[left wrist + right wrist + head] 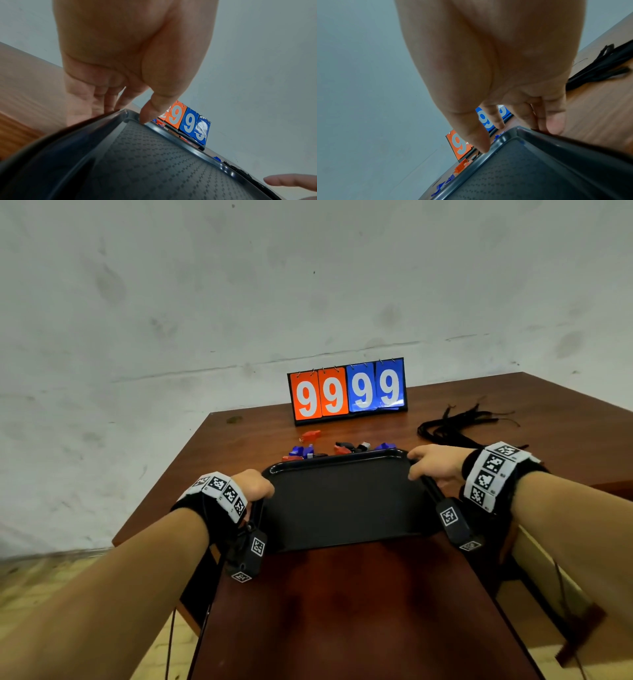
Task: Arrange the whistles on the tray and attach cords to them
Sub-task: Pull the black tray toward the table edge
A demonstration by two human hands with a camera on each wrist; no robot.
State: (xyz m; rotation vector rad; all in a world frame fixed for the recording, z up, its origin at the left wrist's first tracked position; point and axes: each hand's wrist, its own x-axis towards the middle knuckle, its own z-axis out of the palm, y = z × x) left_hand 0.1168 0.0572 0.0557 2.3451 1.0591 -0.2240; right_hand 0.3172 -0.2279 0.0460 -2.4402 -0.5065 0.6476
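While both hands clasp the tray (342, 501) rims, left hand (255, 486) w/ thumb over the far-left corner, right hand (433, 463) at the far-right, keep it level & set it down short of the whistles (337, 447) just beyond; cords (455, 426) lie far right.

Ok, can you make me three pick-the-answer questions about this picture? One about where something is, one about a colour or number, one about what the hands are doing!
1. Where are the whistles?
A. on the tray
B. on the table beyond the tray
C. on the floor

2. What does the scoreboard show?
A. four nines
B. four zeros
C. two fives

3. What do the hands do?
A. hang idle
B. hold cords
C. grip the tray's sides

Answers: B, they lie past the bare tray; A, two orange, two blue nines; C, left hand and right hand clasp its rims.
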